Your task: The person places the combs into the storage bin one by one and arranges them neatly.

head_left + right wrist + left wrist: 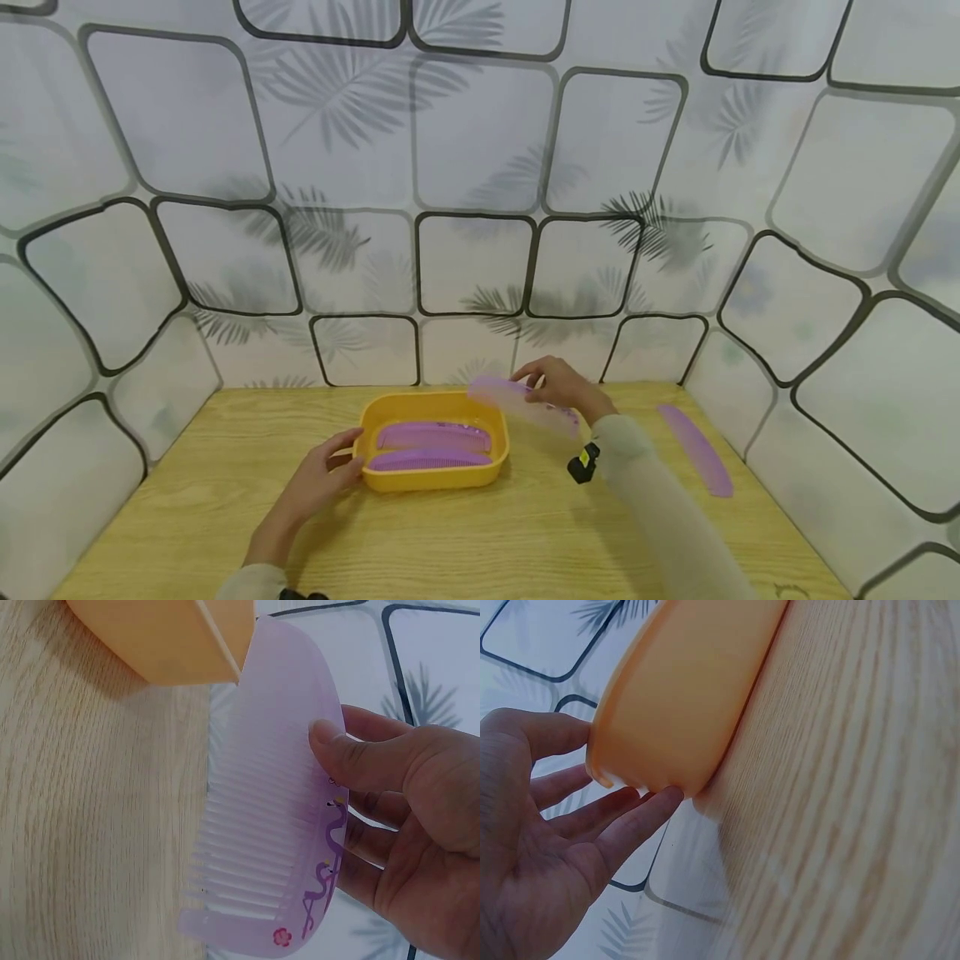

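A yellow plastic tray (435,479) (682,690) (165,637) sits on the wooden table with two purple combs (431,446) lying in it. My left hand (322,479) (562,817) rests against the tray's left end, thumb on the rim and straight fingers along its side. My right hand (562,387) (405,825) pinches a pale purple comb (521,404) (274,825) between thumb and fingers, just above the tray's right rim. The comb carries a painted flower pattern along its spine.
Another purple comb (697,450) lies on the table (480,542) at the right, near the patterned wall. Patterned panels close in the table at the back and on both sides.
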Available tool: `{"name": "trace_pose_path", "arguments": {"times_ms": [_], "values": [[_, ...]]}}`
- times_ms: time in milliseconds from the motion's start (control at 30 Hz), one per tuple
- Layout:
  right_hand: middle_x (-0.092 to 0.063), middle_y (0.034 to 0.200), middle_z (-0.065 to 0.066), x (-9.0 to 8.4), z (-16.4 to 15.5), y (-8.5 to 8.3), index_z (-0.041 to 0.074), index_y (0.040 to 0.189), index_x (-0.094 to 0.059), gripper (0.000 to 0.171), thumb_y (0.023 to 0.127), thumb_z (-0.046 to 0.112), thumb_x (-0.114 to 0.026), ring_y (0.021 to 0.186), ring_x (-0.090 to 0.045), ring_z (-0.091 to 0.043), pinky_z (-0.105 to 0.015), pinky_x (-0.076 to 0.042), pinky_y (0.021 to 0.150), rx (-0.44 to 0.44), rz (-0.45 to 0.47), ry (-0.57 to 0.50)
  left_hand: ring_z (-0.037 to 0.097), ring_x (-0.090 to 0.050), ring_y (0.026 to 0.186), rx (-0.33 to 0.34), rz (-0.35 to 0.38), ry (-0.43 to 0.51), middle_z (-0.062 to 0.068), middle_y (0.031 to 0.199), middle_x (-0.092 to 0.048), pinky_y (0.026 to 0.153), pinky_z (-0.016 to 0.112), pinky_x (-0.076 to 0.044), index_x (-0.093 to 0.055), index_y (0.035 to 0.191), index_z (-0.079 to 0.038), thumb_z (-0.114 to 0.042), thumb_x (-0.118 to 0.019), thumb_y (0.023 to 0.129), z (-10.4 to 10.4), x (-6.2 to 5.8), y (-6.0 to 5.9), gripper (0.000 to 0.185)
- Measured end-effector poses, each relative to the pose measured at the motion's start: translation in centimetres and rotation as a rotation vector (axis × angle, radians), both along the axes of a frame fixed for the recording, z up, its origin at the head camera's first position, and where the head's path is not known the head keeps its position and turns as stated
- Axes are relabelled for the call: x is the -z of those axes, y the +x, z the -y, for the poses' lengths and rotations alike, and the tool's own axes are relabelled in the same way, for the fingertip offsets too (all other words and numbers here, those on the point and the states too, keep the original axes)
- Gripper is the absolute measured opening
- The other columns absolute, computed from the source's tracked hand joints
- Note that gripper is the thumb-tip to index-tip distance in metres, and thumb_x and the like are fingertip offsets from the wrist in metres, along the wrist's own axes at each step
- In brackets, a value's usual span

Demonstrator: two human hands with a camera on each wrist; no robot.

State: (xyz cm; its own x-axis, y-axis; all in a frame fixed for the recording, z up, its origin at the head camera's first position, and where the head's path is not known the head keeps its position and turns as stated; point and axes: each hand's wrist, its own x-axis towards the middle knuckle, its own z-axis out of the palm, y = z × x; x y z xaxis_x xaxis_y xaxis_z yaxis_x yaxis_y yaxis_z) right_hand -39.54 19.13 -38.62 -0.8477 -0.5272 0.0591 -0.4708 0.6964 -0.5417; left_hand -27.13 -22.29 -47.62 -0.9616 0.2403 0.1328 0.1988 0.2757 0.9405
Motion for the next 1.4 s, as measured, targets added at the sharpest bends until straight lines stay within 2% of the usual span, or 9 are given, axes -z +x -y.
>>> {"name": "trace_pose_path", "arguments": {"times_ms": [233, 400, 833, 1033, 1267, 1400], "values": [[-0.073, 0.104, -0.017, -0.1, 1.0, 0.0, 0.008, 0.126, -0.074, 0.032, 0.095, 0.003, -0.072, 0.067, -0.067, -0.013, -0.025, -0.058, 0.058, -0.013, -0.016, 0.016, 0.054, -0.054, 0.131, 0.001, -0.018, 0.005, 0.040, 0.149, -0.043, 0.091, 0.036, -0.064, -0.036, 0.153, 0.012, -0.009, -0.061, 0.103, 0.0, 0.0, -0.1, 0.059], [-0.073, 0.105, -0.016, -0.2, 1.8, 0.2, 0.010, 0.127, -0.074, 0.031, 0.096, 0.005, -0.071, 0.063, -0.065, -0.014, -0.026, -0.056, 0.055, -0.004, 0.027, 0.013, 0.056, -0.055, 0.130, -0.002, -0.030, 0.001, 0.042, 0.147, -0.043, 0.091, 0.036, -0.064, -0.036, 0.152, 0.013, -0.007, -0.060, 0.103, -0.1, 0.0, -0.1, 0.058], [-0.071, 0.109, -0.016, -0.2, 3.6, 0.4, 0.012, 0.127, -0.074, 0.031, 0.097, 0.005, -0.071, 0.071, -0.069, -0.016, -0.030, -0.060, 0.059, -0.010, 0.035, 0.039, 0.053, -0.055, 0.130, 0.000, -0.007, 0.010, 0.040, 0.149, -0.042, 0.092, 0.035, -0.064, -0.035, 0.153, 0.012, -0.009, -0.061, 0.104, -0.1, -0.1, 0.0, 0.060], [-0.071, 0.109, -0.015, -0.2, 4.3, 0.6, 0.013, 0.127, -0.075, 0.031, 0.097, 0.006, -0.071, 0.070, -0.068, -0.017, -0.028, -0.058, 0.058, -0.011, 0.041, 0.046, 0.052, -0.055, 0.131, -0.003, -0.001, 0.008, 0.040, 0.149, -0.042, 0.092, 0.036, -0.064, -0.035, 0.154, 0.012, -0.009, -0.061, 0.104, -0.1, 0.0, 0.0, 0.060], [-0.072, 0.107, -0.015, -0.1, 4.7, 0.5, 0.013, 0.125, -0.075, 0.029, 0.097, 0.007, -0.071, 0.078, -0.072, -0.034, -0.028, -0.057, 0.058, -0.026, 0.037, 0.040, 0.051, -0.054, 0.132, -0.004, 0.009, 0.006, 0.038, 0.150, -0.043, 0.093, 0.037, -0.063, -0.036, 0.154, 0.011, -0.010, -0.061, 0.104, -0.1, 0.0, 0.1, 0.060], [-0.073, 0.107, -0.015, -0.2, 5.1, 0.6, 0.012, 0.125, -0.075, 0.030, 0.096, 0.007, -0.072, 0.072, -0.070, -0.027, -0.026, -0.057, 0.060, -0.041, 0.026, 0.050, 0.051, -0.055, 0.132, -0.005, 0.009, 0.001, 0.038, 0.150, -0.043, 0.093, 0.036, -0.063, -0.036, 0.154, 0.010, -0.010, -0.061, 0.104, -0.1, 0.0, 0.1, 0.060]]}}
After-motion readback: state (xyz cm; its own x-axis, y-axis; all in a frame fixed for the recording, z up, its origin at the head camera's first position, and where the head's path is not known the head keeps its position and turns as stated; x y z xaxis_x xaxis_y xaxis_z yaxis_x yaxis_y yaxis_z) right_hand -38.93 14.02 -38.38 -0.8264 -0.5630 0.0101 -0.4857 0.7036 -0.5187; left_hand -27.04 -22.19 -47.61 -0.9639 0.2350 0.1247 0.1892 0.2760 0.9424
